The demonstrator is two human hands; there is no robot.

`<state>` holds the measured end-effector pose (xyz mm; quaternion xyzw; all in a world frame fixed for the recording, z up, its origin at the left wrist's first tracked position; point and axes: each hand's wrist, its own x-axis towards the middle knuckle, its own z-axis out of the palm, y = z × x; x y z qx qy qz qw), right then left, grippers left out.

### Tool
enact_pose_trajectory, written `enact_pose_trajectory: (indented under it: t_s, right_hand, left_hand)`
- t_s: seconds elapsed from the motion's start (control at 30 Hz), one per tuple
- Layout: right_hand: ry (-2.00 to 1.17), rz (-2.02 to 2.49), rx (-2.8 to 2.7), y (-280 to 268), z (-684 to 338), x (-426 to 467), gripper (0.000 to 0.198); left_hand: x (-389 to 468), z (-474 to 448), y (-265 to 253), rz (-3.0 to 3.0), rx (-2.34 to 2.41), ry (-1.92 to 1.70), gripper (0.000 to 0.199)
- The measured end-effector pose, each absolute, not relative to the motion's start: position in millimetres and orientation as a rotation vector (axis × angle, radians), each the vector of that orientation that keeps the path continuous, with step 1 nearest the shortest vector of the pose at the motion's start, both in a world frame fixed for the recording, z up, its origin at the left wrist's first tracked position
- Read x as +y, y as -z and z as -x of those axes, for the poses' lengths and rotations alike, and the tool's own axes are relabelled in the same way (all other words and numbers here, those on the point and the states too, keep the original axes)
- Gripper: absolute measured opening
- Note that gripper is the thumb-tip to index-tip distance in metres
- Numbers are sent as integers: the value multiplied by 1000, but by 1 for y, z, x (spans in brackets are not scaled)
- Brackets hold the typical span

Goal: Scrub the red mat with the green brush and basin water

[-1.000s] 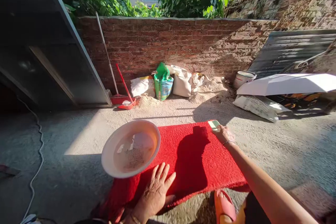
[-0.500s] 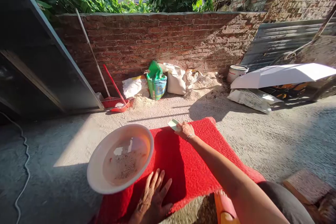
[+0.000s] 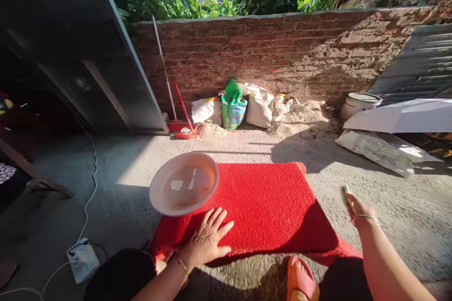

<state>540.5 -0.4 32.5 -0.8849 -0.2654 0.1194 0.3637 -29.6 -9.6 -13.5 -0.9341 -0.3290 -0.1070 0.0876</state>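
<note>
My left hand (image 3: 207, 239) lies flat with fingers spread on the near left part of a red fuzzy cloth (image 3: 261, 202), which drapes over a low surface. Just beyond that hand stands a wide pale basin (image 3: 157, 193) of water, at the cloth's left edge; bright reflections show on the water. Off to the right, past the cloth's edge, my right hand (image 3: 360, 207) is raised and a little blurred. Its fingers are closed around a small pale green block (image 3: 344, 196), seen edge-on, whose exact kind I cannot make out.
A red dustpan (image 3: 183, 130) and several sacks (image 3: 259, 109) line the brick wall (image 3: 226, 56). At right are a bucket (image 3: 360, 106) and a white umbrella (image 3: 406, 115). A cable (image 3: 94, 174) runs along the ground at left. My sandalled foot (image 3: 300, 277) is by the cloth.
My right hand has swung off the cloth to the right, still gripping the pale green block. My left hand remains spread on the cloth. The view has turned left.
</note>
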Motion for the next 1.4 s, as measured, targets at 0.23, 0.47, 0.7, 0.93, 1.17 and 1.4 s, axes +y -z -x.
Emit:
enact_pose_trajectory:
  t_s: [0.23, 0.47, 0.7, 0.93, 1.17, 1.4]
  right_hand:
    - [-609, 2074, -625, -48, -517, 35, 48]
    - [-487, 1828, -1727, -51, -346, 35, 38]
    - [-383, 1860, -2297, -47, -257, 10, 42]
    - [-462, 2460, -1607, -68, -415, 2, 53]
    - [-418, 2587, -1282, -71, -447, -5, 57]
    - [-388, 2115, -1906, -69, -304, 29, 47]
  left_hand:
    - [-11, 25, 0, 2916, -1095, 232, 75]
    - [-8, 25, 1, 2913, -1120, 157, 76]
    - [-7, 27, 5, 2890, -1150, 138, 75]
    - [-9, 25, 2, 2883, -1097, 305, 64]
    - [-13, 24, 1, 2876, -1066, 352, 60]
    - [-5, 32, 10, 2826, -1050, 240, 69]
